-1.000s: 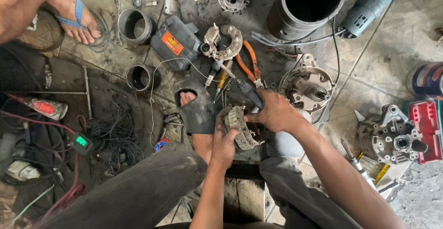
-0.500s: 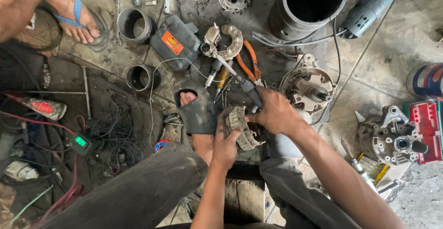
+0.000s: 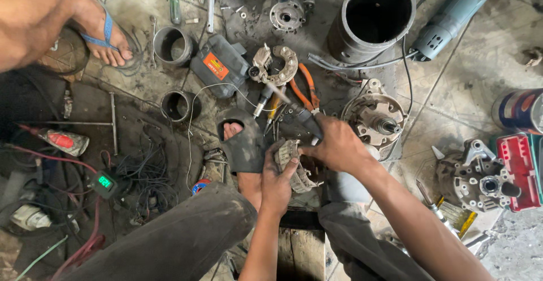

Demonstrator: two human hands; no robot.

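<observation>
Grimy metal, dull plastic, stained tile

Held in the left hand (image 3: 277, 185): a dull grey cast-metal part (image 3: 291, 165), rough and oily. At two o'clock, in the right hand (image 3: 339, 145): a matt black tool handle (image 3: 308, 119). At one o'clock: bare metal housing (image 3: 376, 117), scuffed. Underneath: smooth floor (image 3: 452, 83) tile, grease-stained.

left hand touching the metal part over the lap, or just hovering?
Touching. The head view shows the left hand wrapped around the ribbed metal part, fingers pressed on its side with no gap. The right hand holds a dark-handled tool at it.
</observation>
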